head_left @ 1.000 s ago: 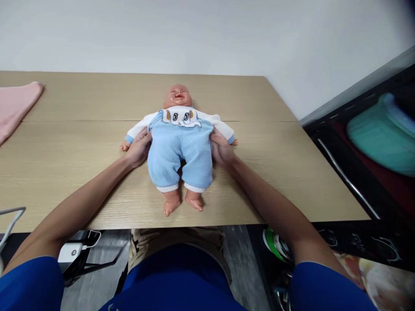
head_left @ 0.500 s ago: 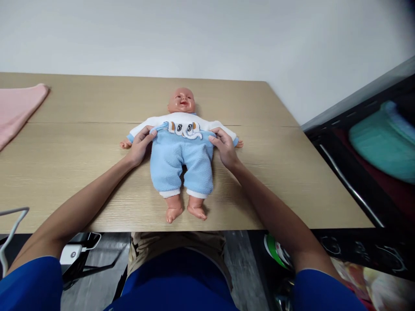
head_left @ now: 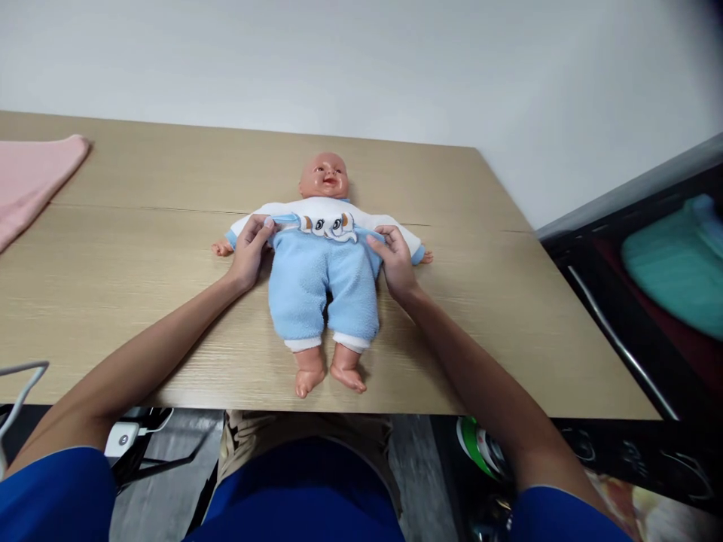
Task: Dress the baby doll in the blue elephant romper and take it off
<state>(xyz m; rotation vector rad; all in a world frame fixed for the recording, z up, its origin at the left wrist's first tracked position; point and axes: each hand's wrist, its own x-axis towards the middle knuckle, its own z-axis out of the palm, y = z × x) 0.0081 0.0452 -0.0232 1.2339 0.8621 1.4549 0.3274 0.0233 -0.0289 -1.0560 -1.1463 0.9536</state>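
Note:
A baby doll point(head_left: 324, 178) lies on its back on the wooden table point(head_left: 169, 286), head away from me and bare feet toward the near edge. It wears a white top point(head_left: 282, 207) with blue cuffs and light blue fleece pants point(head_left: 321, 275), with an animal face on the front. On the left side of the waist, my left hand point(head_left: 252, 248) pinches the waistband and stretches it outward. My right hand point(head_left: 397, 260) pinches the same waistband on the right side. The doll's arms lie spread out past both hands.
A folded pink cloth point(head_left: 34, 181) lies at the table's left. To the right stands a dark rack with a teal item point(head_left: 672, 263). A white cable point(head_left: 25, 391) loops at the lower left. Below the table's near edge is a green and white round object point(head_left: 477, 448).
Both hands have pulled the waistband slightly farther out to the sides. The whole view has shifted and tilted a little.

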